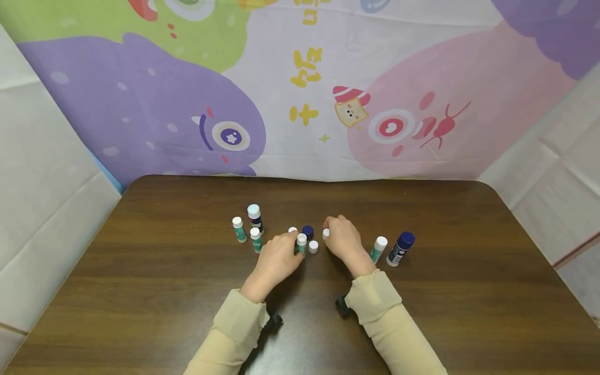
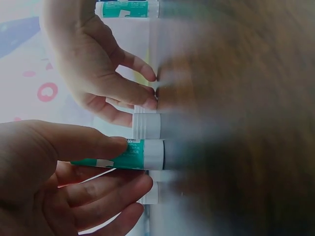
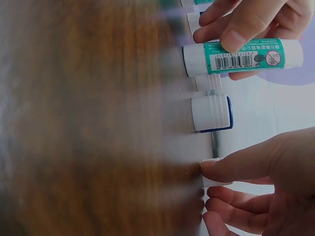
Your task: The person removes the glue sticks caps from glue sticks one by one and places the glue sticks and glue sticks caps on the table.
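My left hand (image 1: 280,256) pinches a green-and-white glue stick (image 1: 301,246) between thumb and fingers. The stick stands upright with its base at the tabletop, and its narrower top shows in the right wrist view (image 3: 294,53). To the right, my right hand (image 1: 344,239) pinches a small white cap (image 1: 326,234) low at the table, between thumb and fingertips; the fingers partly cover it. Between the hands lie a loose white cap (image 1: 313,247) and a navy cap (image 1: 307,232). Another white cap (image 1: 292,229) is partly hidden behind my left hand.
Left of the hands stand two green glue sticks (image 1: 239,230) (image 1: 255,240) and a larger dark glue stick with white cap (image 1: 254,217). Right of them stand a green glue stick (image 1: 378,249) and a navy-capped one (image 1: 400,249). A printed cloth (image 1: 300,151) hangs behind the brown table (image 1: 187,302).
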The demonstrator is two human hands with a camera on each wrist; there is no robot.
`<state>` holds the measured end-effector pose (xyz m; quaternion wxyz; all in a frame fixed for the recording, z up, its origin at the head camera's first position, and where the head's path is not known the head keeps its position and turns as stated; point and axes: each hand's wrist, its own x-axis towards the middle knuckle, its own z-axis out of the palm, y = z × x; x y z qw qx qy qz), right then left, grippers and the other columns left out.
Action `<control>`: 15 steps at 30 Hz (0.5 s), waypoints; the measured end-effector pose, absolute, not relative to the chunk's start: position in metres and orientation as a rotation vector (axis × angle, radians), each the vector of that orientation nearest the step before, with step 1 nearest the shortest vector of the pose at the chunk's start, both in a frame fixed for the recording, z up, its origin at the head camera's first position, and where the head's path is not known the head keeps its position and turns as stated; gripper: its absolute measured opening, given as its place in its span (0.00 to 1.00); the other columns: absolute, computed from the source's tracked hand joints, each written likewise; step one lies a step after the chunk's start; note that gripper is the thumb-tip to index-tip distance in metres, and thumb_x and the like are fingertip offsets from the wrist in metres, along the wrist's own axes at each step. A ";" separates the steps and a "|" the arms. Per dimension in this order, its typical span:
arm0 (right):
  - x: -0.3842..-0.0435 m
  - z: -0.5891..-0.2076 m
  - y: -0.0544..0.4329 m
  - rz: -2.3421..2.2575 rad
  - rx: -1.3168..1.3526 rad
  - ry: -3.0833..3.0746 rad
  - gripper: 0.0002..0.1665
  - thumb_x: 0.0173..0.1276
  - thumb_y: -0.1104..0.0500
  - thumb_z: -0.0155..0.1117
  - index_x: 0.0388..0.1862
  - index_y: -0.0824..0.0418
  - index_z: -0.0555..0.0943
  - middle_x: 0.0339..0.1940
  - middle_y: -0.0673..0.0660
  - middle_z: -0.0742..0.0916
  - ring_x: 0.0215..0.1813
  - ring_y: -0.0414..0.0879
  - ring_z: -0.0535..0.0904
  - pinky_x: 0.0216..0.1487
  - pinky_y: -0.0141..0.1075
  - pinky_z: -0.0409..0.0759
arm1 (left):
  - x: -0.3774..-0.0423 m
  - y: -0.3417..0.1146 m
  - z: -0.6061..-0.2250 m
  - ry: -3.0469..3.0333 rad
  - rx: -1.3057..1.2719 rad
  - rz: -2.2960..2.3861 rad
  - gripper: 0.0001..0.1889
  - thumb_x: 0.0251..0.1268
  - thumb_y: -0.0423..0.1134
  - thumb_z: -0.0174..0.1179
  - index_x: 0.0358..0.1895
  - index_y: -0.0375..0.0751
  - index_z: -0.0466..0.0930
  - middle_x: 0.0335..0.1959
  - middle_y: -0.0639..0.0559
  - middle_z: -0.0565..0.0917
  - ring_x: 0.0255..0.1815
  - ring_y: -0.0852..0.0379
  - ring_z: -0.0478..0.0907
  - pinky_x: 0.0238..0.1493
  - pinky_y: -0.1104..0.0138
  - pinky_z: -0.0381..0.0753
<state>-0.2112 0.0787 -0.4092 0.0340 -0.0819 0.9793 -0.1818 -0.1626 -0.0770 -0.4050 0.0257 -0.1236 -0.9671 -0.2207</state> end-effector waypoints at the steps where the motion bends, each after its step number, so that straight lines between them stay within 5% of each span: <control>1: -0.211 -0.409 0.078 -0.554 -0.253 3.009 0.12 0.55 0.65 0.61 0.40 0.61 0.80 0.39 0.61 0.80 0.42 0.55 0.77 0.40 0.45 0.76 | -0.163 -0.077 -0.405 -2.991 -0.378 -0.679 0.08 0.51 0.36 0.62 0.29 0.41 0.71 0.27 0.47 0.79 0.23 0.49 0.76 0.21 0.59 0.71; 15: -0.197 -0.397 0.075 -0.495 -0.283 3.079 0.19 0.51 0.67 0.63 0.45 0.64 0.77 0.42 0.63 0.78 0.47 0.56 0.75 0.40 0.46 0.77 | -0.164 -0.078 -0.408 -2.982 -0.366 -0.669 0.10 0.51 0.38 0.63 0.34 0.40 0.73 0.30 0.45 0.81 0.28 0.46 0.79 0.24 0.56 0.73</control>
